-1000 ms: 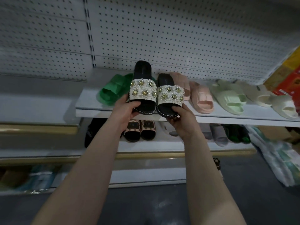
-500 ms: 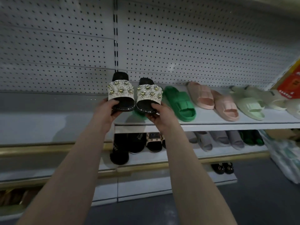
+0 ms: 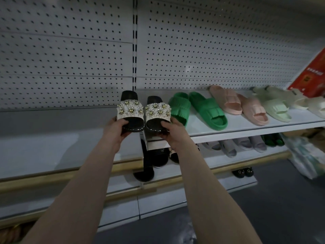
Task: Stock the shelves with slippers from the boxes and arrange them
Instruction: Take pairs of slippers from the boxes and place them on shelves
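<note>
Two beaded black slippers (image 3: 130, 110) are being held by their toe ends, one gripped in the left hand (image 3: 116, 131), one in the right hand (image 3: 173, 132), at the left end of the upper shelf (image 3: 246, 127), beside the green slippers (image 3: 202, 110). Level, parallel placement fully on the shelf is being advised.

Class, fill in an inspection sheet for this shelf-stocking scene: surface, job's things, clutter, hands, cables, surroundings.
Surface: white top shelf.
Job's things: beaded slippers held at shelf's left end; green slippers, pink slippers, pale green slippers shelved beside.
Clutter: red box at far right.
Hands: left hand and right hand each grip one beaded slipper.
Cables: nothing seen.
Surroundings: pegboard behind; grey slippers on lower shelf; plastic bag at right.
</note>
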Demonstrator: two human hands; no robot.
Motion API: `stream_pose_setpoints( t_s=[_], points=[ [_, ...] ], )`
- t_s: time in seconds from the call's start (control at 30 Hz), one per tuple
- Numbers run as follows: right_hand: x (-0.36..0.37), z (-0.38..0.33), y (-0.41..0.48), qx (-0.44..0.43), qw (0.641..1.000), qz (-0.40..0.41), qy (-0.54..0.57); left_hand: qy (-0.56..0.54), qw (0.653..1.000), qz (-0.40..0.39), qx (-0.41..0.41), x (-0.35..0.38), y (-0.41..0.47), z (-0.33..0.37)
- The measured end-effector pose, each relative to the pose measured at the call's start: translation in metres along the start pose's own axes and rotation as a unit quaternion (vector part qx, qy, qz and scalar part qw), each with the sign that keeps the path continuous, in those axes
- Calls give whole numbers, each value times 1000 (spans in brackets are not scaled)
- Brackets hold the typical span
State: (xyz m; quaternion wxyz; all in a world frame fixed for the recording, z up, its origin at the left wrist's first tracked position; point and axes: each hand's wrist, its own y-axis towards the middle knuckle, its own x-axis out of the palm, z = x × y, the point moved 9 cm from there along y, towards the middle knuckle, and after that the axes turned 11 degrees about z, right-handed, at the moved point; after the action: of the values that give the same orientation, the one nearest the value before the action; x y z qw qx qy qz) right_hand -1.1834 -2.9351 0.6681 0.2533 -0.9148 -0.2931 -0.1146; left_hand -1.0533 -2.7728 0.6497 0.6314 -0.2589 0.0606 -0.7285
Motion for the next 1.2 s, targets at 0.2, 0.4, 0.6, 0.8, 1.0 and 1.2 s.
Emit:
stream_pose_setpoints(
  t_s=[0.2, 0.4, 0.6, 0.8, 1.0, 1.2],
  points=[
    [-27, -17, 9, -75, 990, 87, -87, 36, 998, -44, -14, 22, 1, -23],
    [-57, -36, 13, -167, 924, 209, -275, 104, 993, -39, 38, 33, 14, -33],
    [-51, -53, 6, -223, 855, 235, -404, 147, 985, -48, 81, 46, 18, -28],
    [-61, -52, 9, -198, 823, 276, -455, 175, 977, -49, 113, 52, 17, -26],
    [-69, -48, 8, -177, 849, 255, -428, 205, 971, -33, 119, 58, 20, -32],
    [-76, -50, 3, -184, 851, 237, -430, 223, 968, -28, 111, 66, 27, -34]
  ],
)
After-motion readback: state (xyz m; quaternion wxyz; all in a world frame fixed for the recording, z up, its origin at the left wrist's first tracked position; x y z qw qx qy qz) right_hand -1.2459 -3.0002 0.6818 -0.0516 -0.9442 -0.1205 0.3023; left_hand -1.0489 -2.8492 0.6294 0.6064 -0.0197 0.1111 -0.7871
